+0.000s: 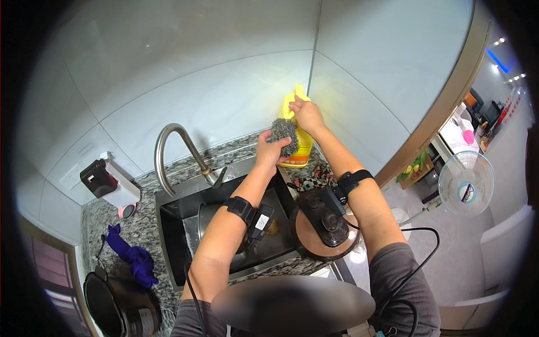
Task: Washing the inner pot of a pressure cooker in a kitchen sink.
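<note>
My left hand (pixel 269 152) grips a grey steel-wool scouring pad (pixel 284 134) above the back right corner of the sink. Just behind the pad is a yellow plastic detergent bottle (pixel 304 145) with an orange band near its base. My right hand (pixel 309 116) is closed around the upper part of this bottle, by its handle; the hand and the pad hide some of it. Below my forearms lies a dark sink basin (pixel 172 229). A metal pot (pixel 205 217) sits in it, partly covered by my left arm.
A curved metal faucet (pixel 179 128) rises behind the sink. Right of the basin are a round brown lid (pixel 301 227) with black fittings and a patterned cloth (pixel 318 177). Leftward are a purple cloth (pixel 134 257), a black pot (pixel 122 303) and a white-and-black box (pixel 122 189). A fan (pixel 466 183) stands beyond the doorway.
</note>
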### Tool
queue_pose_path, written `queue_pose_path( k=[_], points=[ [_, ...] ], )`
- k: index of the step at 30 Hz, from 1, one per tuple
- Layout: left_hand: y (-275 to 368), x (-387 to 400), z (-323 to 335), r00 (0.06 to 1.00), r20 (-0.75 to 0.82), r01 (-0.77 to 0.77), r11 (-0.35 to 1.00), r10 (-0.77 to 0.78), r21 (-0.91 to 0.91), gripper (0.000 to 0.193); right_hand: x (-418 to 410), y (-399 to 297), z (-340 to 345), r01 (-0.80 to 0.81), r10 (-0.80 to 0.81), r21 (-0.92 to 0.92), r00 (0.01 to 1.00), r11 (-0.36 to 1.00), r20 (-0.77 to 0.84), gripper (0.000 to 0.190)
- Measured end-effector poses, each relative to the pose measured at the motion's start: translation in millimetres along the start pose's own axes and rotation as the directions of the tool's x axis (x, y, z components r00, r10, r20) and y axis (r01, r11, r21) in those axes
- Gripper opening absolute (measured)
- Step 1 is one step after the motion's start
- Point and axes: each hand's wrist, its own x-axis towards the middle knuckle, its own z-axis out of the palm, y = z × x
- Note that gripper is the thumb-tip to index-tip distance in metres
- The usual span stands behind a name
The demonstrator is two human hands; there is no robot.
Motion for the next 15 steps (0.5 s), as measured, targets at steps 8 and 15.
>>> queue_pose_path(
  k=[8, 15],
  points=[
    [-39, -49, -70, 0.993, 0.057, 0.119, 0.96, -0.108, -0.254, 0.063, -146, -23, 74, -0.074, 0.261, 0.638, 0.944, 0.766, -0.204, 0.048],
    [-145, -121, -172, 0.971, -0.016, -0.112, 0.513, 0.239, 0.851, 0.039, -253, -15, 155, -0.719, 0.288, 0.661, 0.6, -0.213, 0.746, 0.035]
  ],
)
